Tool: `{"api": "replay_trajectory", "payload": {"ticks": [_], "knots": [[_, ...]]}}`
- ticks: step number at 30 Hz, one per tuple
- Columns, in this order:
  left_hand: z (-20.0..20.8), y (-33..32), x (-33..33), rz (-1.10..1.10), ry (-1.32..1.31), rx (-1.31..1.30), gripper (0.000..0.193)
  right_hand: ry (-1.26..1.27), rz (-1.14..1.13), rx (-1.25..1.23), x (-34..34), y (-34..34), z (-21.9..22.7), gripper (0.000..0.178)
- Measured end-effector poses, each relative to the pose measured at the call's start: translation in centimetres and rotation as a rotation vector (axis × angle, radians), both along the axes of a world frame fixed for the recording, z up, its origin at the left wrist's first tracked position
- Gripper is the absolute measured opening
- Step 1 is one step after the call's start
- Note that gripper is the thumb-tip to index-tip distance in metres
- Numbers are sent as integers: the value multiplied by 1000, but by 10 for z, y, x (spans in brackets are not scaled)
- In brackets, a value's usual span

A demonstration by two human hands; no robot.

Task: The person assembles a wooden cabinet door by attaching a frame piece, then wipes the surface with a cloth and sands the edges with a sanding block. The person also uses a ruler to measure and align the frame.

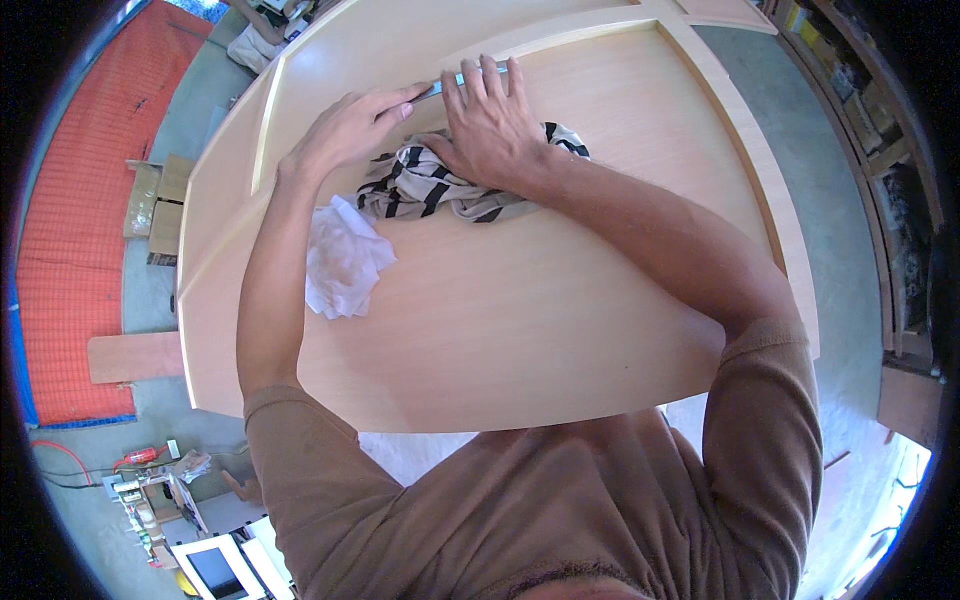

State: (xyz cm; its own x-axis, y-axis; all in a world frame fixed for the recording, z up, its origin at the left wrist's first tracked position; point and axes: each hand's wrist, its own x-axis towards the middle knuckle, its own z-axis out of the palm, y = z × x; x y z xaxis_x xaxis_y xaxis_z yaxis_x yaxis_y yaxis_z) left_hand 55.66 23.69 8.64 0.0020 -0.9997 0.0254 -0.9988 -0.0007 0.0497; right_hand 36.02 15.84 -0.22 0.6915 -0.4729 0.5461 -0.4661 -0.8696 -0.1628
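Note:
A large pale wooden panel (520, 330) with raised wooden strips lies before me. Near its far inner strip, my left hand (345, 130) is closed around one end of a slim, flat, bluish tool (435, 89), whose exact kind I cannot make out. My right hand (490, 130) has its fingers stretched and spread over the tool's other end, hiding part of it. Beneath the right palm and wrist sits a bunched beige cloth with black stripes (420, 185). A crumpled white sheet (345, 262), paper or thin plastic, rests beside my left forearm.
A raised wooden edge (725, 115) borders the panel on the right. Shelves (875, 130) with stored goods line the right side. Cardboard boxes (168, 210) and an orange tarp (80, 240) are at left. Part of another person (262, 35) shows at far left.

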Motion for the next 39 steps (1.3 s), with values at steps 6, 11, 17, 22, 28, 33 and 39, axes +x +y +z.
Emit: {"api": "replay_trajectory", "payload": {"ticks": [6, 11, 17, 22, 28, 33, 39], "knots": [[11, -15, -6, 1, -67, 123, 40, 11, -88, -32, 1, 3, -6, 89], [24, -16, -12, 35, -99, 199, 43, 92, -109, -3, 5, 5, 2, 97], [27, -17, -11, 22, -92, 202, 43, 11, -126, -48, 7, 7, -4, 90], [17, -17, 0, -62, 9, 109, 43, -19, -145, -41, 8, 8, -4, 90], [19, -18, 2, -14, -49, 164, 44, -62, -99, -56, 10, 3, -9, 91], [15, -19, -1, -75, -22, 111, 44, -75, -137, -43, 10, 5, -9, 92], [12, -23, 6, -19, -39, 160, 44, -60, -182, -58, 9, 8, -5, 92]]}}
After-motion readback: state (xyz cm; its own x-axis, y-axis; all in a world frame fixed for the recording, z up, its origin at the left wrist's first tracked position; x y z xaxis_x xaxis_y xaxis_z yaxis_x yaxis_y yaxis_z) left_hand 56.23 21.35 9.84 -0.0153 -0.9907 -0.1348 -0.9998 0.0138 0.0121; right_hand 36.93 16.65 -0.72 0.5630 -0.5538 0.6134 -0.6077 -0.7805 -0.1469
